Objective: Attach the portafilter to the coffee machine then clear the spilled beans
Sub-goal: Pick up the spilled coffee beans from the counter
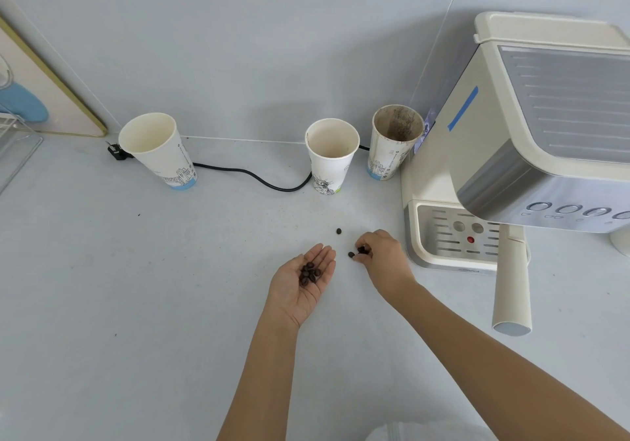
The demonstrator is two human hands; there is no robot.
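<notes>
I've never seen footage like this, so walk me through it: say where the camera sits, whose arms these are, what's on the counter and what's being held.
There is one picture, from a camera worn on a person's head, looking down at their own bare arms. The left hand lies palm up, cupping several coffee beans. The right hand pinches another bean off the white counter; two loose beans remain nearby. At the right stands a cream coffee machine, its portafilter handle sticking out toward the camera. Three paper cups stand along the wall, the rightmost stained brown inside, with a black power cord running behind them.
</notes>
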